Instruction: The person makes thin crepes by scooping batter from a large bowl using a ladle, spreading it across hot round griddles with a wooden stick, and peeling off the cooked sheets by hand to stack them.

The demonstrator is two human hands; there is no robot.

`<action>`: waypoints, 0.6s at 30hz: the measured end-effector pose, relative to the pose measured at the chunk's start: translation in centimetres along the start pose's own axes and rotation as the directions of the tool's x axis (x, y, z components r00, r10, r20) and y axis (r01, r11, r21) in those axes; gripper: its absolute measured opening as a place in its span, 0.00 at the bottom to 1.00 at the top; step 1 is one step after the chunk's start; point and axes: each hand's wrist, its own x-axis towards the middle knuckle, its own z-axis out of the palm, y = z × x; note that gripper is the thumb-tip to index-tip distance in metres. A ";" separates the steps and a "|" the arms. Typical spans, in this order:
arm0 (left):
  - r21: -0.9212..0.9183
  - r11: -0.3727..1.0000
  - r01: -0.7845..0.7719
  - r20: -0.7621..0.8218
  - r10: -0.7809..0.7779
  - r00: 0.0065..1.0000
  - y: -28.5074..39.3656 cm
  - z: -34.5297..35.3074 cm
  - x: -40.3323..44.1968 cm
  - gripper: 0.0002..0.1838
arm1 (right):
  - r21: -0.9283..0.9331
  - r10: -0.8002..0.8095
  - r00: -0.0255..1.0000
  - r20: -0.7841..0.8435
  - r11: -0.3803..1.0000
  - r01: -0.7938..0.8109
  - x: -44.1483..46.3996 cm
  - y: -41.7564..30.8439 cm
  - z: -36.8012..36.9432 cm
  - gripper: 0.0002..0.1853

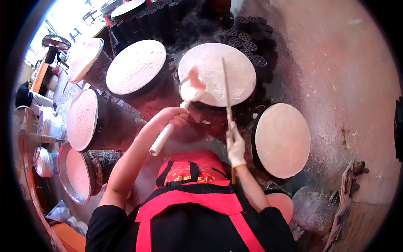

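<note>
My left hand (174, 116) is bare and wrapped round the pale handle of a ladle (192, 91). The ladle's bowl, with something pale at it, is over the left edge of a round, white-covered top (210, 52). My right hand (235, 145), in a pale glove, grips a long thin stick (226, 84). That stick points away from me across the right part of the same round top. The top's surface is pale and slightly rough.
Other drum-like stoves with white round tops stand at the left (136, 67), far left (82, 119) and right (282, 140). Black perforated briquettes (243, 40) are stacked behind. A fan (26, 136) is at the left edge.
</note>
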 end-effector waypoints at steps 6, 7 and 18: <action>0.061 0.973 -0.222 -0.156 0.229 0.961 -3.4 -5.6 -3.6 0.05 | -0.127 -0.081 0.976 -0.202 0.990 0.056 -1.6 0.6 -1.8 0.23; -0.038 0.975 -0.217 -0.113 0.211 0.971 -3.9 -7.0 -4.9 0.05 | -0.172 -0.121 0.967 -0.225 0.982 0.083 -2.0 1.1 -1.4 0.23; -0.425 0.513 -0.746 -0.465 0.583 0.666 -15.1 -11.1 -13.6 0.10 | -0.080 -0.270 0.732 0.626 0.911 0.405 5.6 -9.4 12.7 0.22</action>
